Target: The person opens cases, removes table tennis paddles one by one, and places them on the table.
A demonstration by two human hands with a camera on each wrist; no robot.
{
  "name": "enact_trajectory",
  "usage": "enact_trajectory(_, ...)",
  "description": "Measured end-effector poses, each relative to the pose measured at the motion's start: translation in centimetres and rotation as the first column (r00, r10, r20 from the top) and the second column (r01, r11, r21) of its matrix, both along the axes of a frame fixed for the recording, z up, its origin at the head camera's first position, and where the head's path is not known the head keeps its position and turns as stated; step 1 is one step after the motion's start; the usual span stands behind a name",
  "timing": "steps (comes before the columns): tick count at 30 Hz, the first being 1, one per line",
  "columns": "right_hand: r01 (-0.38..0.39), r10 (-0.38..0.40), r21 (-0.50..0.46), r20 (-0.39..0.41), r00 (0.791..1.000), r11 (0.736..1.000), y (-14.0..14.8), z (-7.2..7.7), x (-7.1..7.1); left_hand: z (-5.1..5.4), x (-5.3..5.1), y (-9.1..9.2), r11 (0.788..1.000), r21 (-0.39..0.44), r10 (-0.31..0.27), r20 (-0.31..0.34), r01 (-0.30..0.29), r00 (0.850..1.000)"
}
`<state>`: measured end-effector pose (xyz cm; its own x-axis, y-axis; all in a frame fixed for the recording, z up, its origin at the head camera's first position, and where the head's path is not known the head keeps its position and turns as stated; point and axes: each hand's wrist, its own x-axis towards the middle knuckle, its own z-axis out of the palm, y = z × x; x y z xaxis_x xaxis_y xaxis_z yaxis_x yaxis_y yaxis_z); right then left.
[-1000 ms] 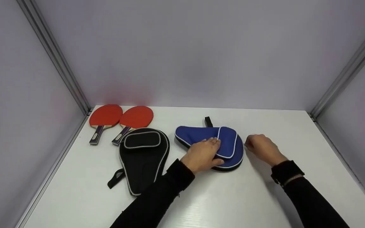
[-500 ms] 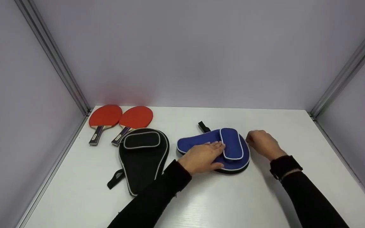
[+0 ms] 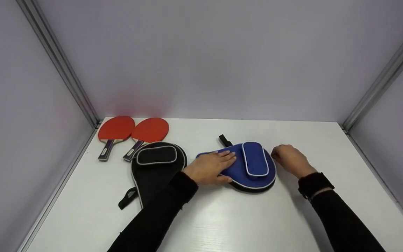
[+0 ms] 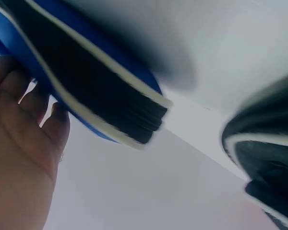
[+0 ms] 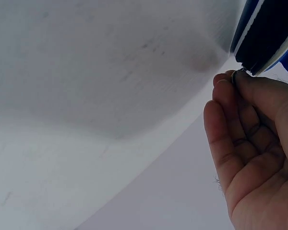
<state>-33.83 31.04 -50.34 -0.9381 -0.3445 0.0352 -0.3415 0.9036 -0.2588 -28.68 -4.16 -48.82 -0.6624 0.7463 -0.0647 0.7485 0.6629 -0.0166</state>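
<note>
- The right hand, by the rounded right end of the blue fabric racket case, pinches a small metal zip pull between thumb and forefinger; the other fingers are bent beside them.
- The left hand lies palm down across the blue case's narrow left part, fingers straight and slightly parted, thumb along the near edge.
- The blue case rests on the white desk, its black side band edged with white piping. On its top sits a rounded blue pocket, and a short black strap sticks out from its far side.
- Left of the blue case is a black fabric racket case with white piping, partly covered by the left black sleeve.
- Farther left of and beyond the blue case lie two red-faced table tennis bats, dark handles towards the person.
- Behind the blue case stands a pale grey wall.
</note>
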Motion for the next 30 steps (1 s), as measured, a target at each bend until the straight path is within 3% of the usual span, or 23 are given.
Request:
enact_trajectory(23,-0.048,0.047,-0.021,-0.03,0.998,0.999,1.0,-0.4,1.0,-1.4,-0.6,0.8,0.993,-0.052,0.101,-0.109,-0.107,0.989)
enact_trajectory(30,-0.045,0.044,-0.011,-0.031,0.999,0.999,1.1,-0.3,1.3,-1.3,-0.8,1.2,0.987,-0.02,0.156,-0.1,-0.158,0.983)
